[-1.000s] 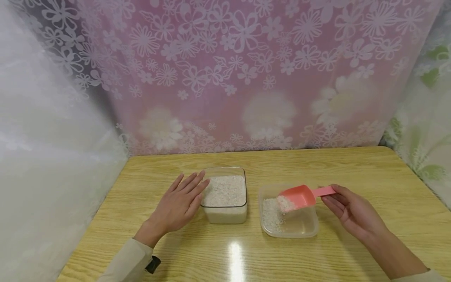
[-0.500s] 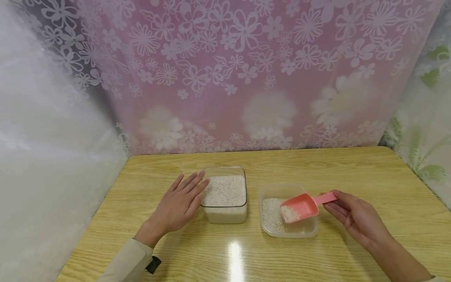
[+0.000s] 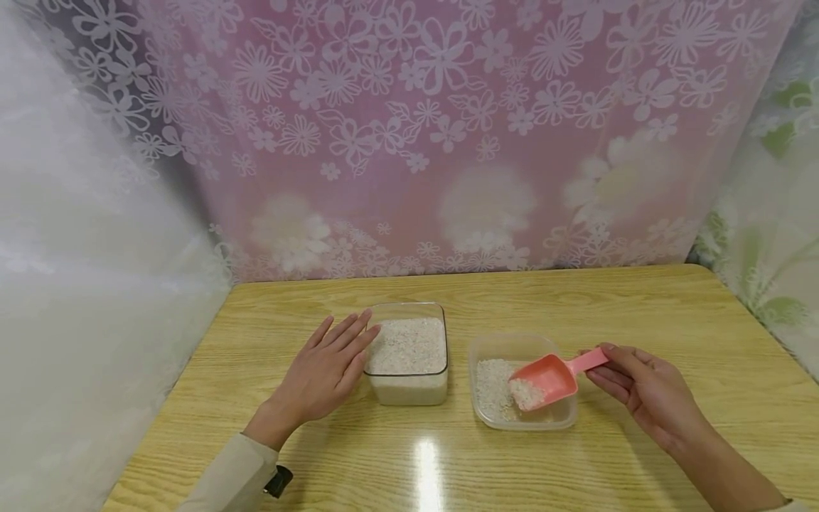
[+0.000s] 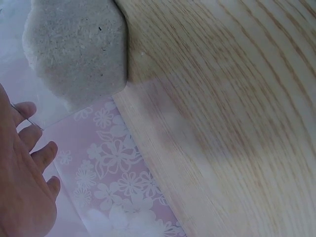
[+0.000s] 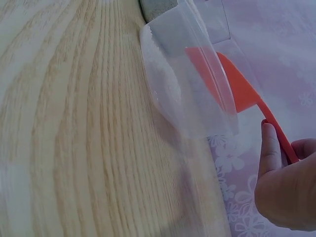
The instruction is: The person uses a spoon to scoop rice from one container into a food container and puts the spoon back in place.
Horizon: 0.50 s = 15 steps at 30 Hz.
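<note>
My right hand pinches the handle of a pink scoop between thumb and fingers. The scoop tilts down to the left, its tip inside a clear plastic tub, with some rice at its front end. More rice lies along the tub's left side. In the right wrist view the scoop slants over the tub's rim. My left hand rests with straight fingers against the left rim of a clear square container, which is filled high with rice.
Both containers stand side by side on a wood-grain table, a narrow gap between them. Behind the table's far edge hangs a pink flowered curtain. Pale sheeting closes off the left side, and a leafy curtain the right.
My right hand has lowered the scoop toward the front of the tub and tilted its tip further down. The rice in it sits nearer the tip. My left hand stays in place.
</note>
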Available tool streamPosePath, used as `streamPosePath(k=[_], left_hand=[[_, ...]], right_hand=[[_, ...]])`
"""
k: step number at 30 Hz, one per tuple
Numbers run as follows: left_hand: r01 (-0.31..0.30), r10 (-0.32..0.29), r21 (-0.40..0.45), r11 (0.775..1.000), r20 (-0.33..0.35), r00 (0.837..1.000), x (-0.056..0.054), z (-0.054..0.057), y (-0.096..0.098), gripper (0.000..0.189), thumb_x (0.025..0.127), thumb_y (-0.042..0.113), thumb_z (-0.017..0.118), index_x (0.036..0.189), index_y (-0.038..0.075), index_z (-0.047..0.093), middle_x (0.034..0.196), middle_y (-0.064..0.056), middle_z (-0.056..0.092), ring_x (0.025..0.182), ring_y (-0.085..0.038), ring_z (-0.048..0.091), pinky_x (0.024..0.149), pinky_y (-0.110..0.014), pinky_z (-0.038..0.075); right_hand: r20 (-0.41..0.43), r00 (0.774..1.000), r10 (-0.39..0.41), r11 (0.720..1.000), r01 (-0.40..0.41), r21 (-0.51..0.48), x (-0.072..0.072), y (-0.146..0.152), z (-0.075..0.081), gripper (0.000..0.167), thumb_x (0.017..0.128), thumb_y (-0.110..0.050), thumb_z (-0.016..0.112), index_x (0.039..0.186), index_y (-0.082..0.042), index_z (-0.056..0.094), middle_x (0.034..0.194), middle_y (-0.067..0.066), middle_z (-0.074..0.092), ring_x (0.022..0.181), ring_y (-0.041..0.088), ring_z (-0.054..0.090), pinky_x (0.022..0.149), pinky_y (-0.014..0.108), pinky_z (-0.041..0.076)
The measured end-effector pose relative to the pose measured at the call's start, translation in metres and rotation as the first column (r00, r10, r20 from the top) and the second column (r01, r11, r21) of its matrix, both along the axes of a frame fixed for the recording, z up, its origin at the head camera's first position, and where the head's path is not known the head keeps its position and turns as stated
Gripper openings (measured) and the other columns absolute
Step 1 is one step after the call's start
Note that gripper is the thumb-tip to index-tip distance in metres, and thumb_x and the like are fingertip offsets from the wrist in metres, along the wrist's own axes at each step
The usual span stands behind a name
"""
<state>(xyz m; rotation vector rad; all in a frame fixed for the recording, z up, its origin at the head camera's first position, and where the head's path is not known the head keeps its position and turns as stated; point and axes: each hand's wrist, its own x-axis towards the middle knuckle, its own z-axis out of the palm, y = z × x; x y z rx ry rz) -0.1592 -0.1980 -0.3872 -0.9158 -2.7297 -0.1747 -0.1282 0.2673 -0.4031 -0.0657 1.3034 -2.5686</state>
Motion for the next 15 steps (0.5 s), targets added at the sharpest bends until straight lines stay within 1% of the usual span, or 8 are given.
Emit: streamPosePath(k=[3,7,12,15], left_hand=[[-0.001,0.001,0.004,1.0,-0.002,1.0,0.0002,-0.0005,-0.0002,0.048,0.105,0.034,0.027,0.15,0.02,0.035,0.157,0.0,0.022,0.142,-0.018,0.02,0.117,-0.042,0.009],[0.006,-0.006,0.015,1.0,-0.009,1.0,0.0004,-0.0012,-0.0005,0.047,0.105,0.034,0.028,0.15,0.019,0.036,0.157,-0.001,0.023,0.142,-0.02,0.022,0.116,-0.043,0.01],[0.009,-0.009,0.025,1.0,-0.01,1.0,0.0004,-0.0007,-0.0001,0.047,0.105,0.034,0.029,0.149,0.019,0.037,0.156,-0.001,0.024,0.141,-0.021,0.023,0.116,-0.045,0.012],[0.005,-0.005,0.023,1.0,-0.003,1.0,0.0004,-0.0006,-0.0002,0.047,0.105,0.034,0.029,0.149,0.019,0.036,0.156,-0.001,0.023,0.141,-0.021,0.023,0.116,-0.045,0.011]], right_hand=[[-0.012,1.0,-0.014,0.999,0.014,0.044,-0.0001,-0.0011,0.0013,0.024,0.102,-0.008,0.046,0.105,0.0,0.069,0.103,0.014,0.07,0.095,0.023,0.068,0.085,0.033,0.052],[-0.03,0.999,-0.034,0.996,0.036,0.078,0.0004,-0.0027,0.0024,0.023,0.101,-0.008,0.048,0.106,0.0,0.068,0.103,0.014,0.07,0.094,0.023,0.068,0.084,0.034,0.053],[-0.029,0.998,-0.053,0.994,0.056,0.09,-0.0007,-0.0013,0.0058,0.023,0.101,-0.008,0.049,0.104,-0.003,0.07,0.102,0.013,0.07,0.094,0.022,0.068,0.083,0.034,0.053],[-0.035,0.997,-0.066,0.994,0.069,0.08,-0.0019,0.0004,0.0083,0.024,0.101,-0.008,0.048,0.104,-0.003,0.071,0.102,0.013,0.071,0.093,0.022,0.068,0.082,0.034,0.053]])
